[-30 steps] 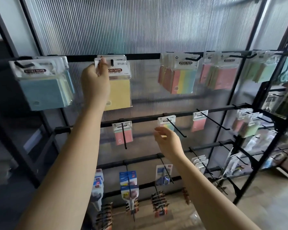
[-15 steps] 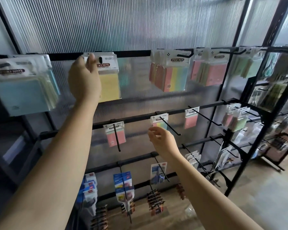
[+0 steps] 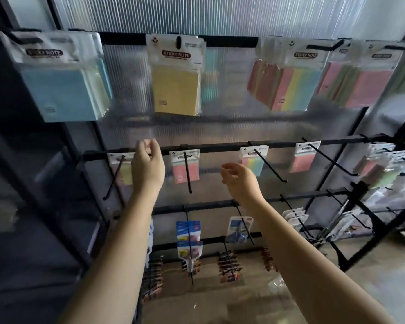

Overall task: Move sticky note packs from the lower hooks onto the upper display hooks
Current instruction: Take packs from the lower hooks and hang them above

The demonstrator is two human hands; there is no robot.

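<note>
Left hand (image 3: 147, 165): loosely curled, empty | right hand (image 3: 240, 181): loosely curled, empty

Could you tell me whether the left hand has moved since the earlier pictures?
Yes. The left hand has dropped from the yellow pack on the top rail to the second rail.

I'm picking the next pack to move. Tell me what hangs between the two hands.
In the head view, a pink pack hangs on a long black hook between the left hand and right hand; neither touches it.

large packs (image 3: 176, 73) on top rail | small packs (image 3: 186, 166) on rail below
</note>
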